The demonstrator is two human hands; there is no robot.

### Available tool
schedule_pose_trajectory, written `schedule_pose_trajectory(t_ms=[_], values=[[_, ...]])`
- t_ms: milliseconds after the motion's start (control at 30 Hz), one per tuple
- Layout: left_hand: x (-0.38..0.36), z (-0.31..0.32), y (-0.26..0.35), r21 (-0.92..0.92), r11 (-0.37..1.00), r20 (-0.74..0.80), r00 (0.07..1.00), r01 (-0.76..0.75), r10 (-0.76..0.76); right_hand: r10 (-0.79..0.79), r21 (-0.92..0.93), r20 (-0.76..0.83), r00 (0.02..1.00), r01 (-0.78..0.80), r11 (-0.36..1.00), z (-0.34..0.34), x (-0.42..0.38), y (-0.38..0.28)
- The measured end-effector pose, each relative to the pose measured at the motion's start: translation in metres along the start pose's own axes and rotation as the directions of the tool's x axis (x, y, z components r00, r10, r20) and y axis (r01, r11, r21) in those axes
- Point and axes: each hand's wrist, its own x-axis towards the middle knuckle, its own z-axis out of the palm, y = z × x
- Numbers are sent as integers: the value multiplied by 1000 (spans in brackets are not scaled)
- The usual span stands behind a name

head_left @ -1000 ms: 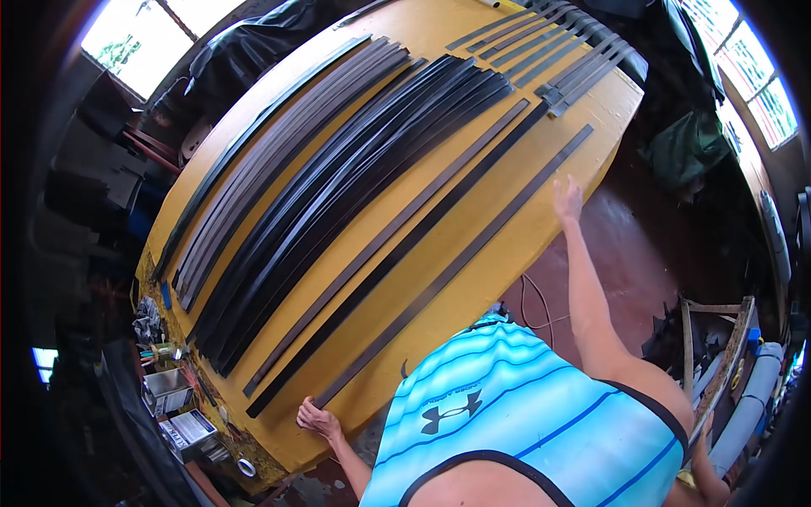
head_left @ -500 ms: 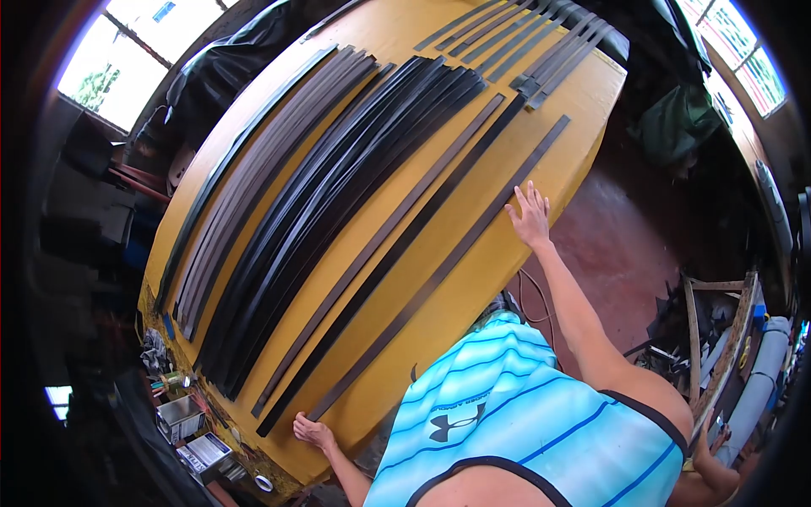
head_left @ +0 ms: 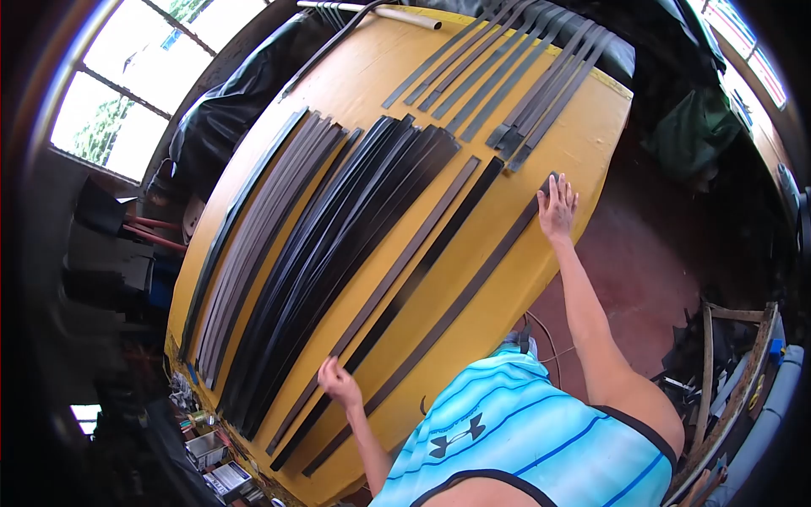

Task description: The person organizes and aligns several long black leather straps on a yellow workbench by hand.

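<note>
Long flat dark strips lie side by side over a yellow table [head_left: 473, 372]. My right hand [head_left: 557, 208] lies with its fingers stretched over the far end of a brown strip [head_left: 456, 314], the one nearest to me. My left hand [head_left: 340, 384] is over a black strip [head_left: 420, 283], with its fingertips by a second brown strip [head_left: 384, 291]. Its fingers are curled together and slightly blurred; anything between them is hidden. Left of these lie a thick bunch of black strips [head_left: 346, 220] and a bunch of grey-brown strips [head_left: 270, 211].
More strips [head_left: 498, 68] hang over the table's far end, near a pale rod [head_left: 410, 17]. Tins [head_left: 226, 478] stand by the near left corner. On the right are a wooden frame [head_left: 708, 372], a grey-blue roll [head_left: 769, 414] and reddish floor [head_left: 629, 279].
My left hand has left the near end of the closest brown strip and moved up and across to the neighbouring strips. My right hand has come down onto that strip's far end.
</note>
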Motion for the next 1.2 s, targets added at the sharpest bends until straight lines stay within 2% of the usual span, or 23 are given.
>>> schedule_pose_trajectory(t_ms=[67,100,167,233,300,367,400,500,633,767,833,867,967,1067,1200], values=[[49,52,93,-219,973,91,991,-74,96,8,-21,54,998,-7,1000,-1,4,-6],[72,70,143,-274,950,157,967,-152,200,18,-46,102,995,-14,999,-4,1,-10],[113,116,220,-432,849,186,891,-305,414,15,35,76,997,-18,999,-6,-1,-9],[143,155,295,-605,759,266,837,-242,478,75,168,72,995,-86,982,-15,0,-14],[169,201,348,-582,761,333,770,-286,545,72,141,83,994,-83,986,-15,-2,-15],[193,257,382,-572,728,318,716,-378,622,75,102,96,993,-84,991,-14,0,-13],[203,278,397,-540,748,371,688,-387,624,66,72,105,992,-74,995,-15,-1,-13],[222,330,426,-349,805,473,652,-480,593,60,21,127,990,-64,998,-18,-1,-17],[224,356,441,-191,900,571,701,-392,427,60,35,138,989,-66,997,-21,1,-18],[223,368,437,-201,917,567,722,-344,395,71,57,149,986,-80,995,-22,1,-19],[224,371,434,-183,937,627,699,-296,344,68,53,159,985,-77,996,-26,2,-21],[222,374,436,-146,952,585,753,-268,301,75,67,166,983,-87,994,-24,2,-21],[223,356,435,-226,916,587,705,-330,399,73,63,135,988,-82,995,-22,2,-21],[224,364,434,-198,945,609,723,-261,327,80,56,125,989,-87,995,-23,4,-23],[233,369,436,-179,937,626,700,-301,344,99,63,133,986,-108,992,-21,-1,-21]])
